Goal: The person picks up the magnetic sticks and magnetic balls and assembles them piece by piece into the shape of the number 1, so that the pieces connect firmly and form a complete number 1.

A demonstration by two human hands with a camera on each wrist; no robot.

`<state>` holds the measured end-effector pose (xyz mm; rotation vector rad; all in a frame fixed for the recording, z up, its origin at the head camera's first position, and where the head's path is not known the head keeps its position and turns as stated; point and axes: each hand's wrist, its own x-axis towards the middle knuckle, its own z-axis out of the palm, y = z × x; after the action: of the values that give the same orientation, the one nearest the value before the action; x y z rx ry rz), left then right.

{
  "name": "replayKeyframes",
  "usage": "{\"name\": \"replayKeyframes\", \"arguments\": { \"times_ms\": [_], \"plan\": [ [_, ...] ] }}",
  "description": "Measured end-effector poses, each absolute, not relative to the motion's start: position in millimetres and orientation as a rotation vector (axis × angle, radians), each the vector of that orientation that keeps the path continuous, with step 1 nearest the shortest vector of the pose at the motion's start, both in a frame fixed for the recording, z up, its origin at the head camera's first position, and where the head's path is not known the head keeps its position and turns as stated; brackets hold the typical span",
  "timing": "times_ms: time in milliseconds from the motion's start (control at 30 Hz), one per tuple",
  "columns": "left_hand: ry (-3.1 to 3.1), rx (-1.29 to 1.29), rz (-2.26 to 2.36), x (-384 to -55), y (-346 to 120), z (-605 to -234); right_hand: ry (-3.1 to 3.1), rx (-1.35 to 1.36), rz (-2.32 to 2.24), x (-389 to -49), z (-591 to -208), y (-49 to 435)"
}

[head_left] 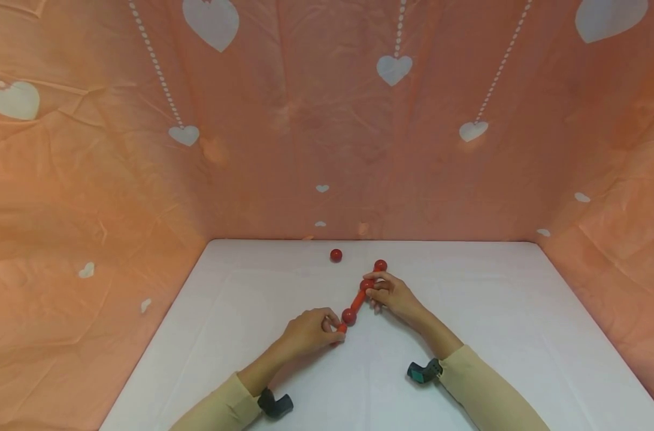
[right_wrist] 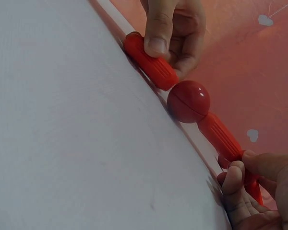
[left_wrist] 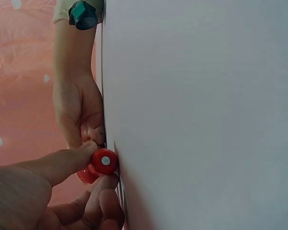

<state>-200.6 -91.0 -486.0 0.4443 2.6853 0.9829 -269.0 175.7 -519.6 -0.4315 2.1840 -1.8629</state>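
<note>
Between thumb and fingers, my left hand (head_left: 305, 332) pinches a short red ridged rod (right_wrist: 152, 61); its end, with a pale round spot, faces the camera in the left wrist view. Just beyond that rod is a red ball (right_wrist: 188, 101), and a narrow gap seems to separate them in the right wrist view. From this ball a second ridged rod (right_wrist: 222, 139) runs to a middle ball (head_left: 366, 285). My right hand (head_left: 398, 299) grips the chain around the middle ball, partly hiding it. A further ball (head_left: 380, 264) tops the chain's far end.
One loose red ball (head_left: 335, 255) lies near the back edge of the white table (head_left: 494, 311). Orange cloth (head_left: 305, 131) with pale hearts encloses the back and sides. Dark wrist cameras (head_left: 275, 404) are strapped at both sleeves.
</note>
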Motion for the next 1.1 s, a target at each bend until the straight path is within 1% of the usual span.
{"name": "replayKeyframes", "arguments": {
  "times_ms": [1100],
  "plan": [
    [2.67,0.518,1.033,-202.4,-91.7,-487.4,2.18,-0.435,-1.865,-270.7,-520.6,175.5]
  ]
}}
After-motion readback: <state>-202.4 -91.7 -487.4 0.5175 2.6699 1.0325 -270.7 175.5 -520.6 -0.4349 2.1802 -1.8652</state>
